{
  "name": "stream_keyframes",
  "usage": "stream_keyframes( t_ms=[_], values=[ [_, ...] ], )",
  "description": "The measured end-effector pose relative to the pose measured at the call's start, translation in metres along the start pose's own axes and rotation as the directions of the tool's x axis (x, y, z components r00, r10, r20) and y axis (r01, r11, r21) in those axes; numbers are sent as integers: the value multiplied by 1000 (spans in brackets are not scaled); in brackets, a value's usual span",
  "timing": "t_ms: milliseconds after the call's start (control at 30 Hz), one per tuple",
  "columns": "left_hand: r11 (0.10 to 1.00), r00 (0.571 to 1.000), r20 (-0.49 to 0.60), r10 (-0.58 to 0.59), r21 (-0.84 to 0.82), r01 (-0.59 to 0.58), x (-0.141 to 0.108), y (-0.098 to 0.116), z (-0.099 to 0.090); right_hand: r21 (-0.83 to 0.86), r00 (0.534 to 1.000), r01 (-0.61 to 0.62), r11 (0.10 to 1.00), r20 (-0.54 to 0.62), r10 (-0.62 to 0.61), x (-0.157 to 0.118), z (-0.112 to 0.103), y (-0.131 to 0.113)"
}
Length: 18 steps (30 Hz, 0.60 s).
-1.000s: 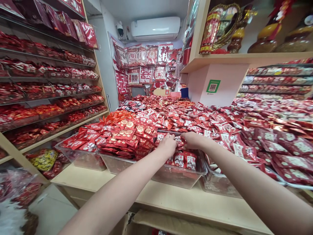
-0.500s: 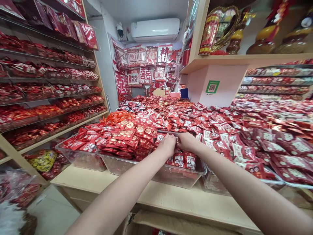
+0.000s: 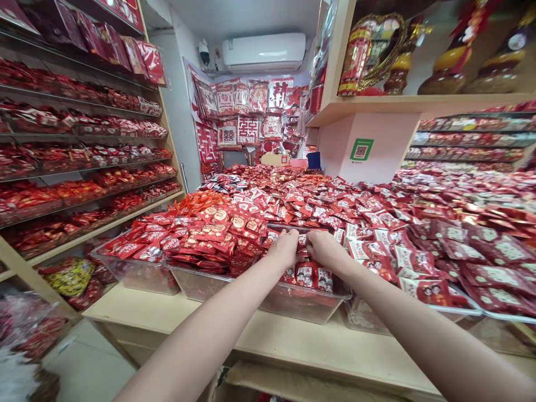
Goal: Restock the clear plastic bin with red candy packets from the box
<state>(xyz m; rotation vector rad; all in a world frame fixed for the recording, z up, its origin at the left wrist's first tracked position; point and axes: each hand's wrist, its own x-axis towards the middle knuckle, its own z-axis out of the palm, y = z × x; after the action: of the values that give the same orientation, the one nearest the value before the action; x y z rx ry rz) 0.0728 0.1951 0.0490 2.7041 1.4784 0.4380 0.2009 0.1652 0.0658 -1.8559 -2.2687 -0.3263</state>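
The right hand [image 3: 325,249] has been lowered slightly and drawn in towards the left hand [image 3: 285,249], so the two are now just beside each other, with a narrow gap between them above a clear plastic tray [image 3: 301,301]. The fingers [image 3: 312,239] of the right hand are held together and bent down onto the packets. The fingers [image 3: 276,239] of the left hand are likewise closed up and curled forward. Whether a packet is clamped by either hand cannot be told, as the fingertips are partly hidden among the foil.

Red foil sachets printed with cartoon figures [image 3: 305,274] are lying in that tray, directly below and in front of the hands. Gold-printed red packets [image 3: 209,234] are heaped in the neighbouring tray to the left, and larger white-patterned red packets [image 3: 498,273] are spread to the right. The trays are set on a pale wooden worktop [image 3: 259,340]. Metal shelves stocked with red packets [image 3: 79,128] are seen on the left, and red paper-cut wedding decorations [image 3: 248,129] are hung on the far wall.
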Motion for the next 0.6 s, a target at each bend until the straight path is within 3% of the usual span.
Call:
stream_keyframes(
  t_ms=[233,467,600],
  values=[
    [1000,999,35,23,17,-24,0,4,-1,25,996,-82,996,-17,83,-4,-3,4],
    [997,998,28,62,53,-64,-4,6,3,-93,983,-41,995,173,57,-1,-19,1],
    [992,995,32,99,76,-101,-6,5,6,-133,974,-8,991,224,38,0,-31,7]
  ],
)
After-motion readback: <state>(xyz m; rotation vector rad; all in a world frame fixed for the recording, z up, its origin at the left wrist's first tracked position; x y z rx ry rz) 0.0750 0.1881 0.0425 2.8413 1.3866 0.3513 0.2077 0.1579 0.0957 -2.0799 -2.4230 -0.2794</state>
